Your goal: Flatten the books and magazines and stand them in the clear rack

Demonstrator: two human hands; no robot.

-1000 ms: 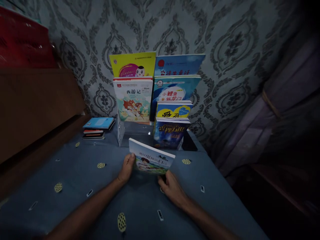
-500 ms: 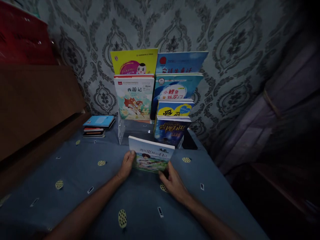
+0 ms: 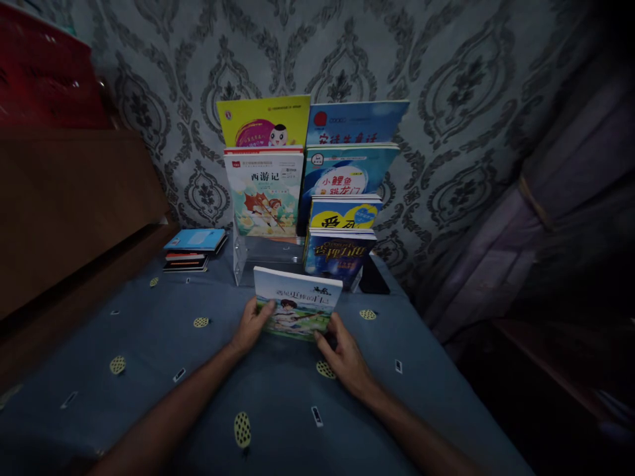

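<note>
Between my two hands is a thin book (image 3: 297,305) with a pale sky, green ground and a drawn figure on its cover, tilted so that the cover faces me. My left hand (image 3: 253,325) grips its left edge, thumb on the front. At the lower right corner my right hand (image 3: 344,352) is closed on it, thumb also in front; the fingers behind are hidden. Just beyond the book stands a clear tiered rack (image 3: 240,263). Its left side bears a white book (image 3: 268,198) and a yellow book (image 3: 268,114); a dark blue book (image 3: 338,254) is at its lower right front.
A small pile of books (image 3: 196,239) lies left of the rack. Right of it is a flat black object (image 3: 376,281). A brown wooden cabinet (image 3: 74,205) borders the left, and a gathered curtain (image 3: 496,244) hangs at right. Patterned blue cloth (image 3: 163,410) covers the table.
My left thumb has moved further onto the front of the book. The book has shifted very slightly left and tilted a little more upright. Both hands keep their hold.
</note>
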